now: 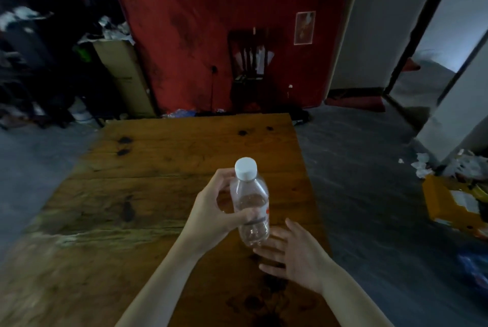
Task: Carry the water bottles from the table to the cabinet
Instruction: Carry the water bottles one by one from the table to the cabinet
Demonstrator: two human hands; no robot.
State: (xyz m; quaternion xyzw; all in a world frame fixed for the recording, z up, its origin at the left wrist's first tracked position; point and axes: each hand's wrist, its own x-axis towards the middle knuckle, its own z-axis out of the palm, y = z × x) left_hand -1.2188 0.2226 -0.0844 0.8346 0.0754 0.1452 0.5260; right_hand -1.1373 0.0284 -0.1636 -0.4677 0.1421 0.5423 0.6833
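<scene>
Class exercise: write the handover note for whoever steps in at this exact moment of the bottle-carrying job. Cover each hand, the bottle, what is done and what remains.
Left hand: grips the clear plastic water bottle with a white cap, upright, above the brown wooden table.
Right hand: open, fingers spread just under the bottle's base, holding nothing.
Done: this bottle appears lifted off the table; no other bottle is in view.
Left: carry it to the cabinet, which is not in view.

Left hand (211,210) covers part of water bottle (250,205); label print unreadable. Table (158,194) near end cut by bottom edge, left side smeared. Far-left clutter (39,62) dark, blurred, unidentifiable. Yellow box (454,202) cut by right edge.
</scene>
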